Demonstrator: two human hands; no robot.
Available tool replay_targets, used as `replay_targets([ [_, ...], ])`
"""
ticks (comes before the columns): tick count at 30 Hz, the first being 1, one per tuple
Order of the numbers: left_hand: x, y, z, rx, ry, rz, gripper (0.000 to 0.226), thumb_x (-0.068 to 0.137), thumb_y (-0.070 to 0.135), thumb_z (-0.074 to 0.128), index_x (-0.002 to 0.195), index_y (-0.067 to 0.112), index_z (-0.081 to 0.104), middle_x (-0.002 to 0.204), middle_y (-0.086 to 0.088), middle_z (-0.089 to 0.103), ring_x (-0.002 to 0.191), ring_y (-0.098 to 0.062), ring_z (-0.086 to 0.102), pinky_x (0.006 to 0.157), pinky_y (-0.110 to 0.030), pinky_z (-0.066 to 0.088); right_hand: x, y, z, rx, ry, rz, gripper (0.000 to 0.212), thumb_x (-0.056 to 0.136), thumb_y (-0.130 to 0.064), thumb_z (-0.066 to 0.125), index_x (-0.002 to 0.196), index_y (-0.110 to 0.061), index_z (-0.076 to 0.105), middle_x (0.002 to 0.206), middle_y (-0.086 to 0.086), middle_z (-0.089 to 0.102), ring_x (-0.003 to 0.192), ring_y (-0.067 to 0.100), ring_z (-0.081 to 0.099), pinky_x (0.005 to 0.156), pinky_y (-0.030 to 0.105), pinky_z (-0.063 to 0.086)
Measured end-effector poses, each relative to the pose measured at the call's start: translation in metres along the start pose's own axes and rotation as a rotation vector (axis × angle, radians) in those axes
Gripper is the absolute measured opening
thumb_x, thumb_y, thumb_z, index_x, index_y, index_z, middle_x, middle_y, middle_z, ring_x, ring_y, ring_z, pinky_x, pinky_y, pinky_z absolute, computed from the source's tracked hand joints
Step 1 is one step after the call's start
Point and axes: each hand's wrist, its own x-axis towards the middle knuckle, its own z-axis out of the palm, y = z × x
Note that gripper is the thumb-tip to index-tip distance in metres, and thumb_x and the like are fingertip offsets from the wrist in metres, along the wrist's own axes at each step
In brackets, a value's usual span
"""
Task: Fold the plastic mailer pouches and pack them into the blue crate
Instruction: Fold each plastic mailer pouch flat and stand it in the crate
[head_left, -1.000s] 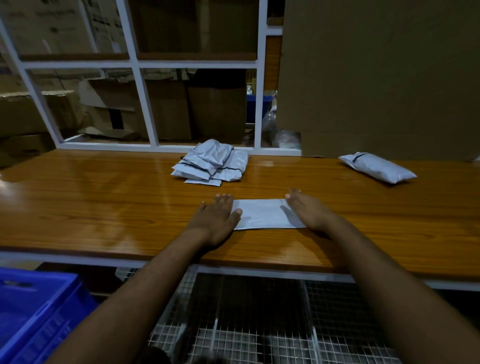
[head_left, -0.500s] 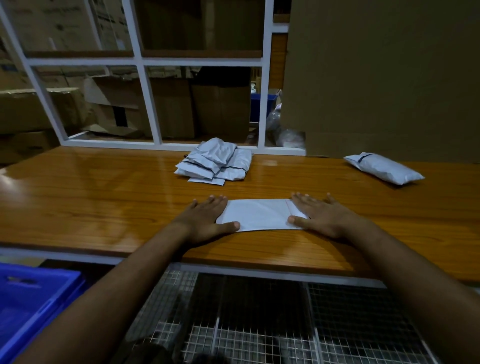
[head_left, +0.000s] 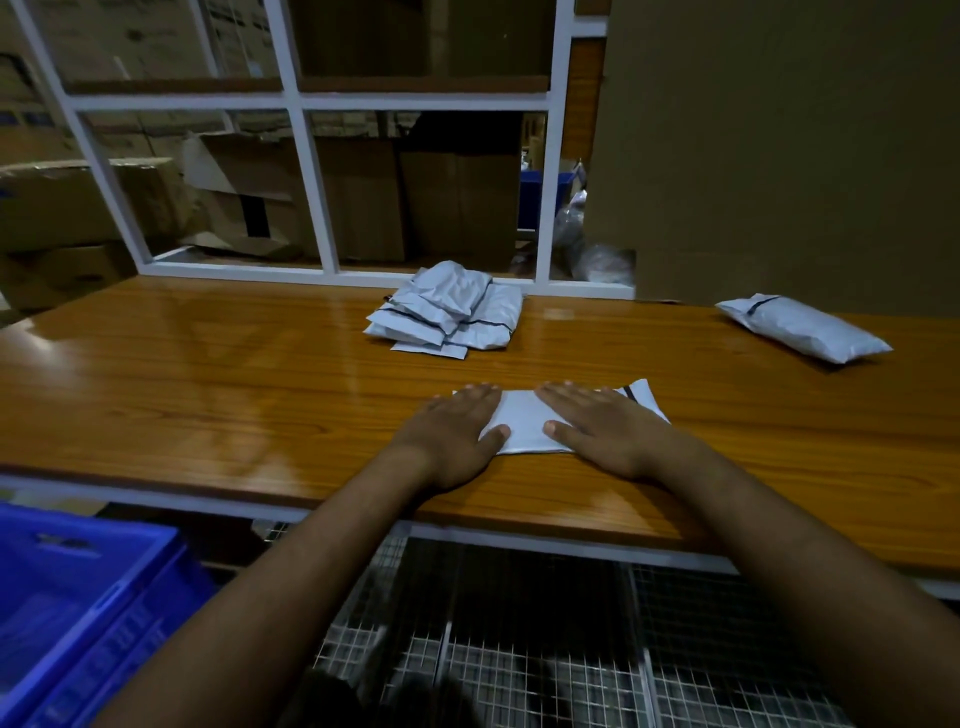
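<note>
Both hands lie flat, fingers straight and together, pressing down on a flat white plastic mailer pouch (head_left: 524, 423) that rests near the front edge of the glossy brown wooden desk (head_left: 208, 384). The left hand (head_left: 452, 434) covers the pouch's left end, its thumb stretched inward across the white surface; the right hand (head_left: 605, 431) covers the right part, its thumb pointing back toward the left one. Neither hand curls round or pinches anything. A strip of the pouch shows between the two hands, and its right end, with a dark band across it, sticks out beyond the right hand's fingers.

Farther back, toward the middle of the desk's rear edge, sits a loose pile of folded white mailer pouches (head_left: 449, 312), several overlapping, dark lines visible on some. Well apart from it, near the rear right of the desk, lies a single plump white mailer package (head_left: 802, 332), angled across the wood.

Below the desk's front edge at the lower left stands the blue plastic crate (head_left: 78, 613), partly cut off by the picture's border; what it contains cannot be made out. A wire mesh rack (head_left: 545, 665) runs beneath the desk. Behind the desk's rear edge rises a white metal frame (head_left: 311, 171) with brown cardboard boxes (head_left: 363, 197) stacked beyond it.
</note>
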Motion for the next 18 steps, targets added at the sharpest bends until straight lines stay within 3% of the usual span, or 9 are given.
replay_targets([
  [6,0.0,-0.006,-0.003,0.068,-0.045,0.022,0.072,0.101,0.066,0.018,0.16,0.034,-0.007,0.168,0.007,-0.007,0.155,-0.013,-0.004,0.125,-0.043,0.003,-0.003,-0.008,-0.003,-0.197,-0.02,0.057,0.072,0.098,-0.069,0.013,0.159,-0.035,-0.007,0.167,-0.011,0.0,0.154,0.018,0.006,0.122,0.057,0.007],
  [11,-0.008,-0.01,-0.007,0.003,-0.061,0.029,0.093,0.089,0.081,0.022,0.16,0.029,-0.007,0.168,0.006,-0.008,0.154,-0.013,-0.007,0.124,-0.043,0.001,-0.005,-0.016,-0.023,-0.224,-0.097,0.017,0.086,0.091,-0.079,0.009,0.159,-0.031,-0.009,0.167,-0.011,-0.005,0.154,0.013,-0.002,0.123,0.054,0.0],
  [15,-0.016,-0.013,-0.008,-0.1,0.026,-0.037,0.067,0.104,0.058,0.017,0.162,0.025,0.004,0.169,0.006,0.003,0.154,-0.01,0.002,0.125,-0.04,0.002,0.004,-0.026,-0.028,-0.028,-0.024,-0.063,0.074,0.099,-0.067,0.027,0.161,-0.03,0.007,0.168,-0.007,0.007,0.154,0.013,0.005,0.124,0.046,0.007],
  [18,-0.018,-0.02,-0.007,-0.019,-0.012,-0.038,0.067,0.105,0.057,0.019,0.162,0.025,0.002,0.169,0.007,0.002,0.154,-0.009,0.0,0.125,-0.042,0.001,0.01,-0.033,-0.015,0.028,-0.021,-0.117,0.071,0.099,-0.064,0.034,0.16,-0.033,0.014,0.166,-0.009,0.012,0.153,0.012,0.008,0.124,0.045,0.009],
])
